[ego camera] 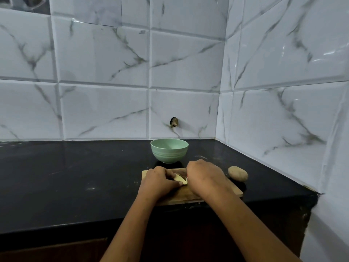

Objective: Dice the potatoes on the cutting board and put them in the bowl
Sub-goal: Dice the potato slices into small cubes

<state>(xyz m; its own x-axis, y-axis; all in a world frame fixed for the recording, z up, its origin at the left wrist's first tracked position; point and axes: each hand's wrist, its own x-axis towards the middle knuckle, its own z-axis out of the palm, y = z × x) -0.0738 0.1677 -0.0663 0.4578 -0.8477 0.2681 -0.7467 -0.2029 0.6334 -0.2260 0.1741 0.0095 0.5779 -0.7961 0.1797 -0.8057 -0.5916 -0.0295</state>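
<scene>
1. A wall of white marble-look tiles with grey veins runs behind the counter and turns a corner on the right.
2. A glossy black countertop lies below the wall. It bears everything else.
3. A wooden cutting board lies flat near the counter's front edge, right of centre. Most of its top is covered by the 2 hands.
4. The left hand rests on the board's left part. Its fingers are curled over the cut potato and its thumb presses in at the near side, so it grips that piece.
5. The right hand sits just beside the left, knuckles up, over the board's middle. Its fingers are bent down and hidden from the camera; I cannot tell whether they hold anything. A dark strip shows between the 2 hands, too unclear to name.
6. A pale green bowl stands upright just behind the board, apart from it. What can be seen of its inside looks bare.
7. A whole potato, brown and unpeeled, lies at the board's far right corner; whether it rests on the board or on the counter cannot be told.
8. The cut potato – pale yellow, with flat faces showing – lies on the board between the 2 hands.
9. A small dark hole breaks 1 wall tile above the bowl.
</scene>
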